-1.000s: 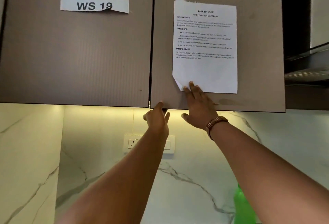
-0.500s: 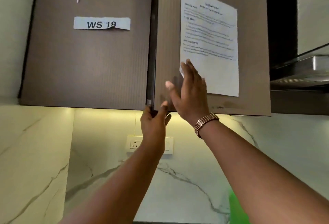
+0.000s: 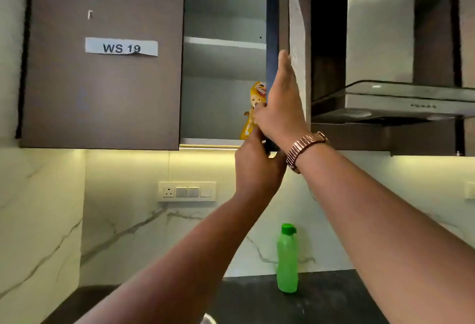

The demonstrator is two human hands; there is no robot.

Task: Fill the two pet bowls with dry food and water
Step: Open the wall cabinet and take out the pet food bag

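With the right-hand cabinet door (image 3: 295,48) swung open edge-on to the head camera, both hands meet at its lower corner. The right hand (image 3: 280,110) lies flat and extended against the door's edge, fingers straight and pointing up, closed on nothing; a metal-link watch (image 3: 304,150) circles its wrist. The left hand (image 3: 257,166) is curled around the door's bottom corner from below, gripping it. Inside the cabinet, on the lowest shelf (image 3: 208,141), a yellow pet food bag (image 3: 253,107) printed with a dog stands upright, partly hidden behind the right hand. The left door (image 3: 102,92) is closed and bears a label "WS 19" (image 3: 121,47). Below, a green bottle (image 3: 287,259) with its cap on stands upright on the dark bench (image 3: 321,300) against the marble wall. A range hood (image 3: 393,100) hangs to the right. No pet bowls are visible in this view.
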